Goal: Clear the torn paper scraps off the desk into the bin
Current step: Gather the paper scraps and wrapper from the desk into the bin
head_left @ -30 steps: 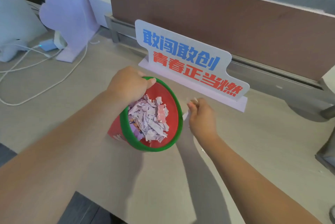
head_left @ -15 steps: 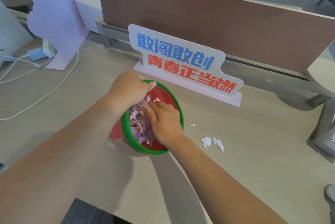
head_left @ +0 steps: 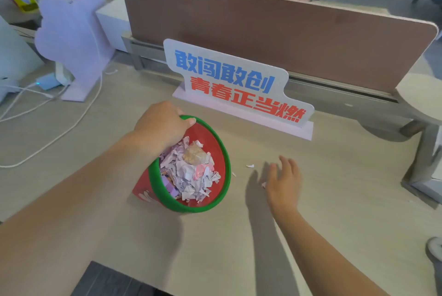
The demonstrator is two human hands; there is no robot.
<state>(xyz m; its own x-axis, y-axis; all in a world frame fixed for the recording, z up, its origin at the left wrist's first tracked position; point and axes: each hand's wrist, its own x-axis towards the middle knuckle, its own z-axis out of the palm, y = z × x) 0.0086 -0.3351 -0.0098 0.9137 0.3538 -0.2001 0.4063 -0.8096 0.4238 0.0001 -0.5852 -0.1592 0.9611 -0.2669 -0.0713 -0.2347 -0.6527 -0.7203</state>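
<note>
A red bin with a green rim (head_left: 224,157) stands tilted toward me on the beige desk (head_left: 334,188), heaped with torn paper scraps (head_left: 191,173). My left hand (head_left: 162,125) grips the bin's far-left rim. My right hand (head_left: 283,182) hovers flat over the desk to the right of the bin, fingers spread, holding nothing. One small white scrap (head_left: 250,165) lies on the desk between bin and right hand. Another scrap (head_left: 263,185) peeks out at the hand's left edge. A tiny fleck (head_left: 234,174) lies beside the bin's rim.
A white sign with blue and red characters (head_left: 239,85) stands behind the bin, before a brown divider panel (head_left: 275,30). A pale purple cut-out stand (head_left: 71,39) and white cables (head_left: 59,128) lie at left. People's hands work beyond the divider. A desk leg (head_left: 421,159) is at right.
My right hand has come out of the bin and moved right, over the scraps on the desk. The left hand still holds the bin's rim.
</note>
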